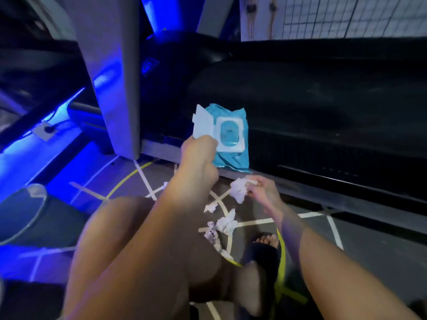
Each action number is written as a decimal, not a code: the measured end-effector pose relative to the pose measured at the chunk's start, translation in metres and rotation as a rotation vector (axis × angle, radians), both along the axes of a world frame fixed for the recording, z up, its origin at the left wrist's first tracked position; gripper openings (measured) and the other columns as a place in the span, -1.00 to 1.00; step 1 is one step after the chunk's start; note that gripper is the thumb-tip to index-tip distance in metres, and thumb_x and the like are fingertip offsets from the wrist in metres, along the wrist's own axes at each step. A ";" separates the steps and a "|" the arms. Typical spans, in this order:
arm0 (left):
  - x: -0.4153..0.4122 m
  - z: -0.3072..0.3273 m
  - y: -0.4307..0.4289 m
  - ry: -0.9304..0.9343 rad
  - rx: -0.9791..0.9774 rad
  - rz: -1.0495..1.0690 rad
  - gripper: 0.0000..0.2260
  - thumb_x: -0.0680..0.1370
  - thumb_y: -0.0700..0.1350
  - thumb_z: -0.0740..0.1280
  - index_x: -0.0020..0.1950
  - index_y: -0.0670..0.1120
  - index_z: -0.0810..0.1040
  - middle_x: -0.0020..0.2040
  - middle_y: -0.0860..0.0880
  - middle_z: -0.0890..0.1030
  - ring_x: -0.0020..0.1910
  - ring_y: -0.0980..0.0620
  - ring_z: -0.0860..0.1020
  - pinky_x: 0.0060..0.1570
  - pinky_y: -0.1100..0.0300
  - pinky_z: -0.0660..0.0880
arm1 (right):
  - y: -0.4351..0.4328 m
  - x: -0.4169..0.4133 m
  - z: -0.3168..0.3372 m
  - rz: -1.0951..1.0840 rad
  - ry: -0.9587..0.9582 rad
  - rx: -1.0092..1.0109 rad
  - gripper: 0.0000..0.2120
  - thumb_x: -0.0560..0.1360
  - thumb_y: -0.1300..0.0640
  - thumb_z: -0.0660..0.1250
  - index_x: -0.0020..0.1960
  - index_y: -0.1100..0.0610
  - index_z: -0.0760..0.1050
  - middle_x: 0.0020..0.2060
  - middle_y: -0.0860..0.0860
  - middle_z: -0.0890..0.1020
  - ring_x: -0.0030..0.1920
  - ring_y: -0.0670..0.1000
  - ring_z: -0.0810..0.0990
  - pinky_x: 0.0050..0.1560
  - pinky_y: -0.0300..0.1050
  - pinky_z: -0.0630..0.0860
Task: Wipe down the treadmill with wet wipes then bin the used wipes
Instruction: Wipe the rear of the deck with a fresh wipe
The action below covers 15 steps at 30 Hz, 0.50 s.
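A teal wet-wipe pack point(231, 155) rests on the near edge of the black treadmill point(323, 100), directly ahead of the left hand point(199, 150), which grips it at the lower edge of its white flip lid, swung open to the left. A crumpled white wipe point(239, 189) is pinched in the right hand point(262, 189). Below and nearer than that hand, more crumpled used wipes point(225, 221) lie scattered on the floor.

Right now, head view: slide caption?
Beside the treadmill, left hand pinches the lid of the open wet-wipe pack while right hand holds a crumpled wipe; used wipes lie on the floor.
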<state>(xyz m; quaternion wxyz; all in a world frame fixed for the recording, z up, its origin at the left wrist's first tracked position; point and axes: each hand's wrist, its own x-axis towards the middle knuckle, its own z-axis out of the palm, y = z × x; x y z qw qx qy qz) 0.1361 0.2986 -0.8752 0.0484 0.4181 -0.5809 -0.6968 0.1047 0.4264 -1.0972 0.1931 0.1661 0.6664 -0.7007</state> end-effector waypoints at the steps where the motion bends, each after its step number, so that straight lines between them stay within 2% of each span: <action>1: 0.010 0.004 -0.002 0.026 -0.028 0.013 -0.70 0.58 -0.36 0.27 0.25 -0.14 0.59 0.03 -0.16 0.69 -0.12 -0.13 0.69 -0.26 0.07 0.65 | -0.008 -0.004 0.004 0.001 0.033 0.002 -0.76 0.53 0.48 0.27 0.06 0.25 0.60 -0.06 0.21 0.70 -0.25 -0.02 0.67 -0.27 -0.21 0.63; 4: 0.042 0.022 -0.015 0.077 -0.068 0.006 -0.79 0.62 -0.42 0.23 0.06 -0.14 0.55 -0.16 -0.10 0.64 -0.41 0.00 0.65 -0.48 0.16 0.59 | -0.035 -0.014 0.006 0.057 0.142 0.069 -0.82 0.55 0.37 0.34 -0.06 0.13 0.63 -0.02 0.15 0.71 -0.19 0.01 0.63 -0.15 -0.20 0.59; 6: 0.058 0.029 -0.035 0.064 -0.141 -0.001 -0.81 0.62 -0.40 0.25 0.16 -0.20 0.55 -0.18 -0.08 0.60 -0.44 0.02 0.62 -0.52 0.20 0.56 | -0.052 -0.018 0.004 0.086 0.198 0.115 -0.86 0.56 0.27 0.37 -0.13 0.09 0.61 -0.09 0.07 0.69 -0.14 0.01 0.61 -0.11 -0.24 0.54; 7: 0.064 0.032 -0.047 0.067 -0.186 0.000 -0.78 0.62 -0.39 0.26 0.24 -0.23 0.54 -0.18 -0.08 0.59 -0.44 0.03 0.61 -0.56 0.22 0.54 | -0.059 -0.020 0.004 0.109 0.207 0.139 -0.88 0.57 0.22 0.37 -0.13 0.08 0.60 -0.10 0.05 0.68 -0.10 0.01 0.60 -0.04 -0.16 0.54; 9: 0.073 0.034 -0.071 0.119 -0.242 0.033 -0.74 0.62 -0.43 0.22 0.23 -0.19 0.54 -0.14 -0.07 0.62 -0.50 0.12 0.60 -0.60 0.26 0.49 | -0.072 -0.023 0.011 0.221 0.218 0.184 -0.91 0.61 0.12 0.32 -0.06 0.07 0.56 -0.11 0.04 0.62 -0.09 0.02 0.56 0.02 -0.03 0.51; 11: 0.082 0.032 -0.091 0.157 -0.276 0.037 -0.68 0.62 -0.45 0.20 0.24 -0.14 0.56 -0.08 -0.04 0.66 -0.43 0.14 0.64 -0.54 0.27 0.51 | -0.087 -0.024 0.017 0.329 0.209 0.202 -0.88 0.65 0.06 0.26 -0.01 0.07 0.52 -0.15 0.01 0.58 -0.13 0.01 0.53 -0.04 -0.07 0.47; 13: 0.092 0.019 -0.114 0.142 -0.272 0.050 -0.69 0.62 -0.44 0.22 0.24 -0.13 0.57 -0.08 0.00 0.67 -0.42 0.15 0.65 -0.51 0.28 0.53 | -0.105 -0.021 0.012 0.380 0.211 0.156 -0.80 0.66 0.06 0.26 -0.09 0.08 0.56 -0.23 -0.03 0.61 -0.20 -0.03 0.55 -0.13 -0.14 0.46; 15: 0.106 -0.007 -0.141 0.097 -0.253 0.082 -0.69 0.63 -0.41 0.24 0.30 -0.17 0.57 -0.04 -0.04 0.69 -0.36 0.11 0.67 -0.46 0.29 0.54 | -0.121 -0.015 0.003 0.434 0.174 0.134 -0.80 0.66 0.08 0.27 -0.05 0.11 0.61 -0.26 -0.02 0.62 -0.26 -0.07 0.56 -0.27 -0.22 0.46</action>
